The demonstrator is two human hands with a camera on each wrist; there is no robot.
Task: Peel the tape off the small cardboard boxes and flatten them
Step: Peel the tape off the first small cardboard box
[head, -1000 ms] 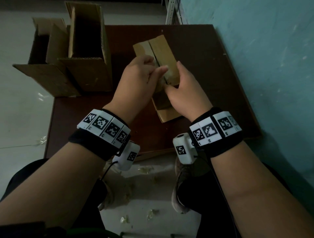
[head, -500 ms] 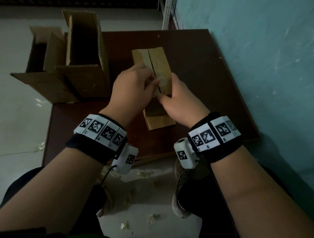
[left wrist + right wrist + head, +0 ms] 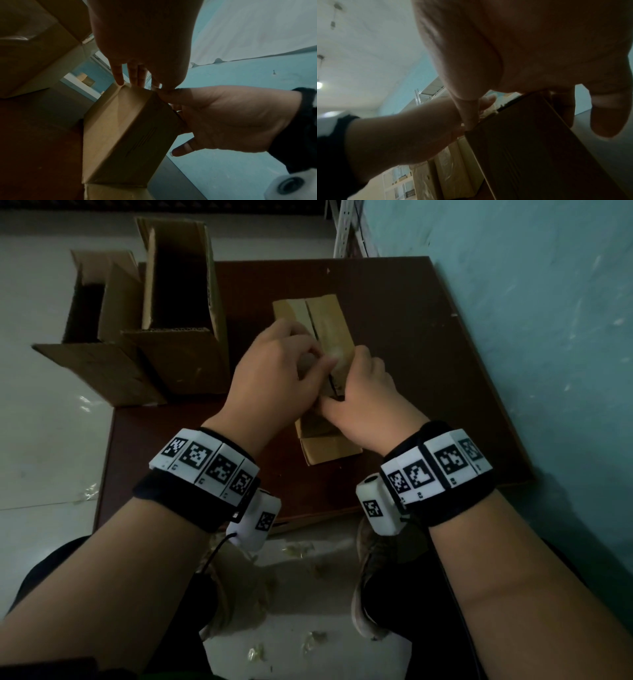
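Observation:
A small cardboard box [image 3: 327, 320] lies lengthwise on the dark brown table [image 3: 411, 337], with a seam running along its top. My left hand [image 3: 322, 361] is over the seam and pinches a pale crumpled bit of tape [image 3: 337, 356] between thumb and fingers. My right hand [image 3: 346, 381] grips the box from the right, its thumb on the near top and its fingers down the far side. In the left wrist view my left fingertips [image 3: 139, 81] touch the top edge of the box [image 3: 128, 135]. The right wrist view shows the tape [image 3: 489, 109] above the box [image 3: 539, 155].
Two larger open cardboard boxes [image 3: 178, 313] [image 3: 96, 313] stand at the table's back left, partly over its edge. A teal wall [image 3: 531, 337] runs close along the right. Crumpled tape scraps [image 3: 308, 642] lie on the pale floor by my shoes.
The box has turned a little straighter on the table. Both hands keep hold and have shifted slightly along the top seam, the left fingers curling tighter on the tape.

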